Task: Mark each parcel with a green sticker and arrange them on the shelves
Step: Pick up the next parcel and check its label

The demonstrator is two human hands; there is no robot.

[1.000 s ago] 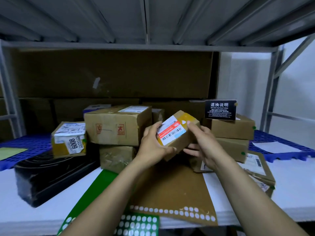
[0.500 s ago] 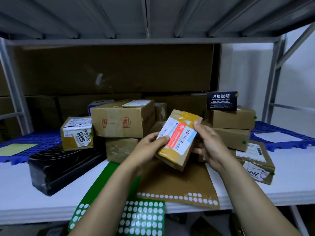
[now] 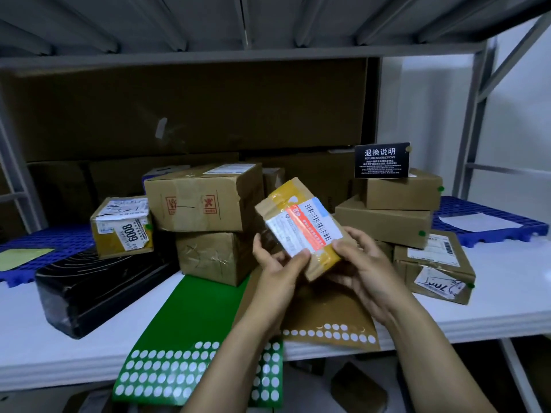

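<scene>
I hold a small brown parcel (image 3: pixel 301 226) with yellow tape and a white-and-red shipping label above the white shelf (image 3: pixel 507 293). My left hand (image 3: pixel 275 265) grips its lower left edge, thumb on the label. My right hand (image 3: pixel 362 263) grips its lower right side. The label faces me. A green sticker sheet (image 3: pixel 190 332) lies on the shelf below my left arm, many of its dots peeled off. A brown sticker sheet (image 3: pixel 331 320) lies under my hands.
Stacked cardboard boxes (image 3: pixel 202 198) stand behind the parcel. A box marked 6008 (image 3: pixel 122 226) and a black parcel (image 3: pixel 95 290) sit left. Boxes with green dots (image 3: pixel 387 216) and a black card (image 3: pixel 382 160) stand right. Blue mats (image 3: pixel 489 216) flank the pile.
Both hands have lowered the parcel toward me and turned it, so the label now faces up more fully. The view has tilted down.
</scene>
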